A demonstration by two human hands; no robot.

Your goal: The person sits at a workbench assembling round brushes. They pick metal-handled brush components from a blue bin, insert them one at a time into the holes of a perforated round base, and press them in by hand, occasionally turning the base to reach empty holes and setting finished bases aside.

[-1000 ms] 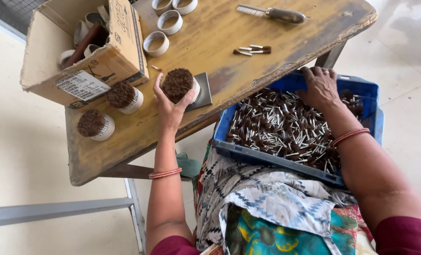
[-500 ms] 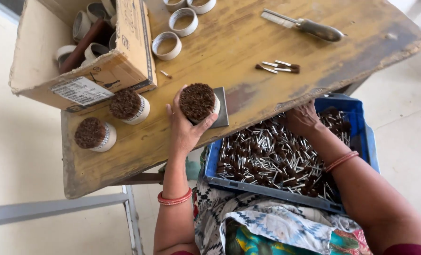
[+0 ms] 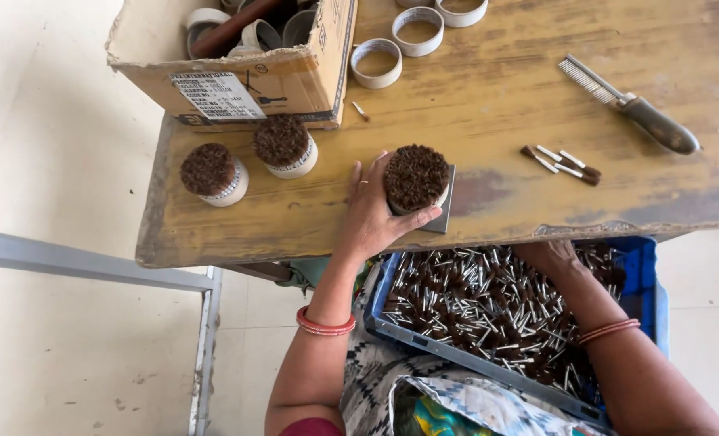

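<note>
Head view, frame centre: left hand (image 3: 371, 216) curls its fingers around a filled ring of bristles (image 3: 415, 178) on the table (image 3: 496, 97); right hand (image 3: 551, 257) reaches into the blue crate (image 3: 646, 278) at lower right, finger state hidden.

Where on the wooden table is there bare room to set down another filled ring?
Bare wood lies between the left hand on its filled ring and the loose small brushes, and along the front edge below the two filled rings. It is crowded by the cardboard box and empty rings.
</note>
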